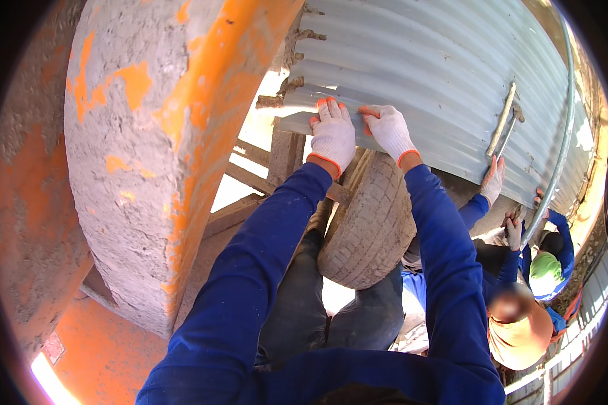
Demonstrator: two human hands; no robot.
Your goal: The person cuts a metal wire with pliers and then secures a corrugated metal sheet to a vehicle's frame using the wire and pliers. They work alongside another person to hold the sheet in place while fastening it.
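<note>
A grey corrugated metal sheet (412, 61) lies in front of me at chest height. My left hand (332, 135), in a white glove with orange fingertips, rests on its near edge with the fingers stretched forward. Close beside it, my right hand (390, 131) in a matching glove is closed, thumb and fingers pressed together over the sheet's edge. Whatever may be in that pinch is too small or hidden to make out. Below my hands stands a worn, muddy tire (371, 223), between my legs and the sheet.
A mortar-caked orange machine drum (142, 135) fills the left side. Rough wooden pieces (253, 165) stand under the sheet. A hammer (513, 125) and a wooden stick (502, 120) lie on the sheet near a co-worker's gloved hand (494, 181). A hose (566, 121) crosses at right, beside co-workers.
</note>
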